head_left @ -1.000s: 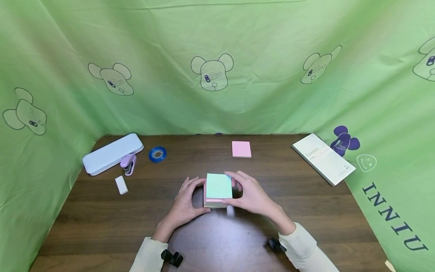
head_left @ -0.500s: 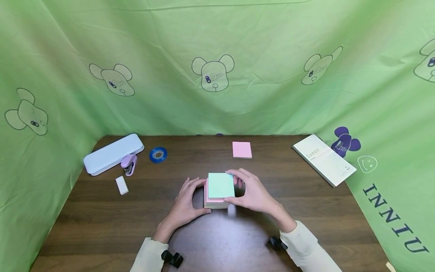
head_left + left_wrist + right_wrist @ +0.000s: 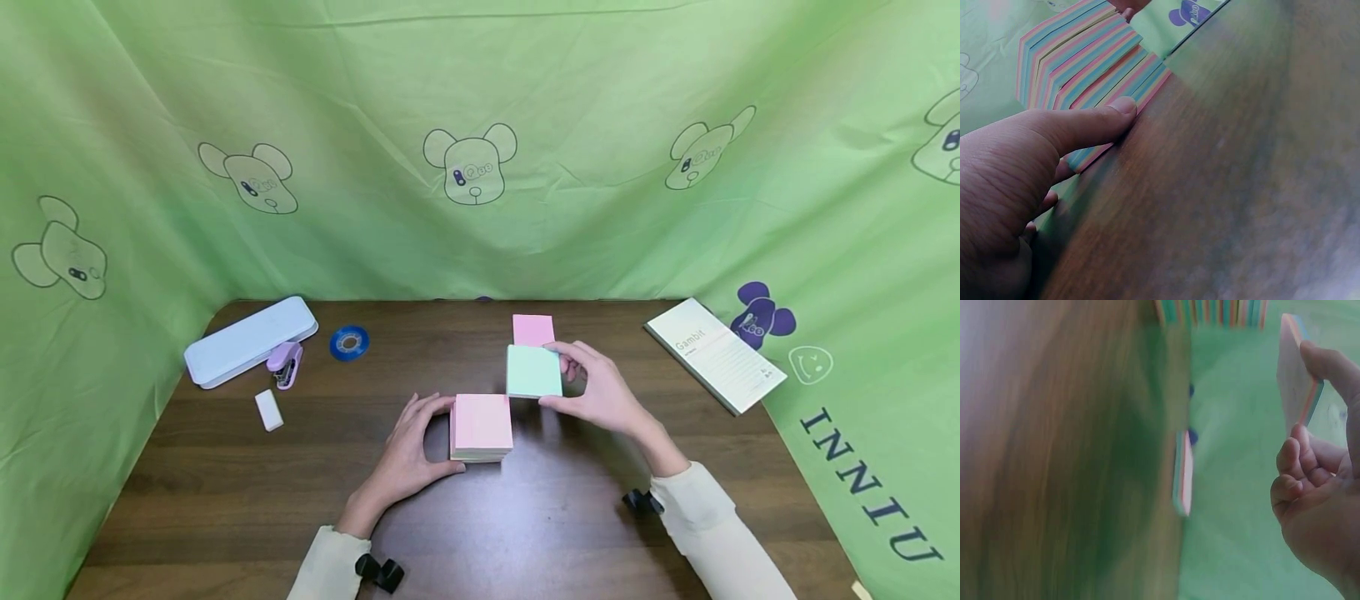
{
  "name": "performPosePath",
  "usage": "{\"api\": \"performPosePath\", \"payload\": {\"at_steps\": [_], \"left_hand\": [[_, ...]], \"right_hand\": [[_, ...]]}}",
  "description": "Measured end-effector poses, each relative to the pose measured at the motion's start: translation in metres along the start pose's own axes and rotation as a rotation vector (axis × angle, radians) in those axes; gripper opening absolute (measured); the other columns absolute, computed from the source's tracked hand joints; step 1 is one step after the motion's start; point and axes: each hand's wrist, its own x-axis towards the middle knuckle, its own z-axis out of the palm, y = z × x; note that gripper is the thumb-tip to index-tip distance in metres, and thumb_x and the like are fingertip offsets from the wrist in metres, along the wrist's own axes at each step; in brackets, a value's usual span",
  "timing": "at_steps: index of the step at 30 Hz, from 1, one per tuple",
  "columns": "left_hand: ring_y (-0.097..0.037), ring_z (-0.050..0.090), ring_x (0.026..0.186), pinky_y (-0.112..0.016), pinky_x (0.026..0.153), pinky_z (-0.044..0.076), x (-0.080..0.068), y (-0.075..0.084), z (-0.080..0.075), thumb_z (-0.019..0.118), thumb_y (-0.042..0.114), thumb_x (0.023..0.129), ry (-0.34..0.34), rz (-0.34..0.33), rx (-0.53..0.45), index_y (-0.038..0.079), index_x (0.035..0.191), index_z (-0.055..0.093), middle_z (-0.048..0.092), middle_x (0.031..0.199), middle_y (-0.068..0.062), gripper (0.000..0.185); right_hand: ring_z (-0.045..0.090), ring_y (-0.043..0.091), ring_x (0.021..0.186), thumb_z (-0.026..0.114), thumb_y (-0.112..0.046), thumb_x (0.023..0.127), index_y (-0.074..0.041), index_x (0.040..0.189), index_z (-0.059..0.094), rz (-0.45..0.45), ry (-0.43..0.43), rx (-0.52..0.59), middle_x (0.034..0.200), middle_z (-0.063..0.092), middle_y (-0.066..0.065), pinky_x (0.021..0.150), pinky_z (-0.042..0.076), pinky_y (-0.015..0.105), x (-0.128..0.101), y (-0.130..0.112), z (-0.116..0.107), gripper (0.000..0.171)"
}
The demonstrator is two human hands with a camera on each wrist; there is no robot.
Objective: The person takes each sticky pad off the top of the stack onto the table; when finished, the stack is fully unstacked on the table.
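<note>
The mint-green pad [image 3: 533, 372] had moved up and rightward off the pink-topped stack [image 3: 483, 423], pinched by the right hand [image 3: 600, 395] at right of centre, squarish face upward, sides near-parallel to the frame's, long axis unclear, while the left hand [image 3: 402, 457] gripped the stack, lower centre.

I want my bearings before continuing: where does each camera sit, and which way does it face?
Head: on the head, facing forward and down at the table; left grip, right grip, sleeves show.
Left wrist: on that wrist, tilted, facing the note stack edge-on; left grip shows.
Right wrist: on that wrist, turned sideways, facing the curtain; right grip shows, pinching the green pad.
Head and right wrist share the green pad, pink pad and note stack.
</note>
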Motion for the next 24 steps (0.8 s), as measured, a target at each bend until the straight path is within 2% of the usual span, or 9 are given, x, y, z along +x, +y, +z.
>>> {"api": "performPosePath", "payload": {"at_steps": [8, 13, 24], "left_hand": [[-0.037, 0.044, 0.158, -0.058, 0.139, 0.015, 0.0, 0.001, -0.001, 0.108, 0.018, 0.072, -0.007, 0.006, -0.001, 0.011, 0.157, 0.056, 0.068, 0.149, -0.009, 0.1], [-0.037, 0.044, 0.157, -0.059, 0.139, 0.015, 0.001, 0.001, -0.001, 0.107, 0.019, 0.073, -0.011, 0.001, -0.004, 0.012, 0.158, 0.056, 0.067, 0.15, -0.008, 0.1], [-0.037, 0.046, 0.156, -0.059, 0.139, 0.015, 0.0, 0.002, -0.001, 0.107, 0.019, 0.072, -0.007, 0.006, -0.002, 0.011, 0.157, 0.056, 0.067, 0.149, -0.009, 0.1]], "right_hand": [[0.056, 0.018, 0.093, 0.1, -0.014, 0.079, -0.003, 0.144, 0.068, 0.094, 0.036, -0.057, 0.098, 0.058, 0.004, 0.08, 0.046, 0.023, 0.002, 0.049, -0.021, 0.073], [0.054, 0.022, 0.093, 0.098, -0.014, 0.082, 0.0, 0.144, 0.067, 0.136, 0.053, -0.082, 0.099, 0.058, 0.009, 0.078, 0.043, 0.026, 0.001, 0.074, -0.034, 0.071], [0.054, 0.02, 0.087, 0.096, -0.02, 0.085, 0.008, 0.139, 0.066, 0.225, -0.052, -0.186, 0.1, 0.06, 0.01, 0.075, 0.042, 0.025, 0.0, 0.109, -0.041, 0.067]]}}
